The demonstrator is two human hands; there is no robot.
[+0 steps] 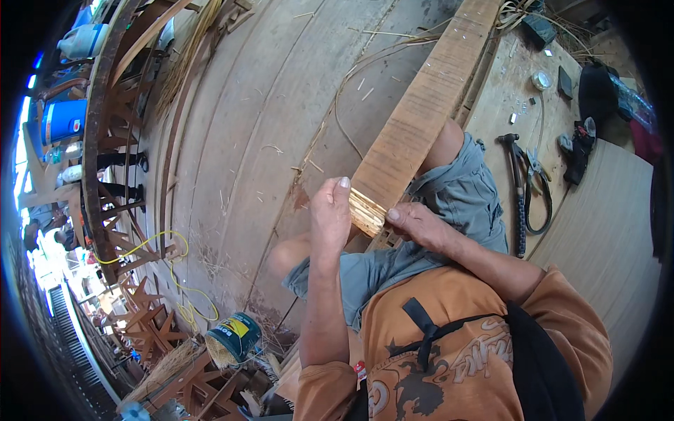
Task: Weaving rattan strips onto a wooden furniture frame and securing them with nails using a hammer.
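Observation:
A wooden board (414, 116) with dark cross marks slants from the far right down to my lap. At its near end a flat row of pale, cane-like strips (367, 212) lies crosswise; whether they are wrapped round the board or loose against it, I cannot tell. My left hand (331, 214) is closed at the strips' left end, its thumb pointing up. At their right end my right hand (419, 226) pinches with the thumb on top and the other fingers curled under, partly hidden.
On the right-hand planks lie a hammer (518, 196), pliers (538, 170) and a round tin (540, 80). Coiled cane (516, 15) is at the far right. A green bucket (234, 339) lies tipped at lower left, near a yellow cord (181, 284). Furniture frames line the left.

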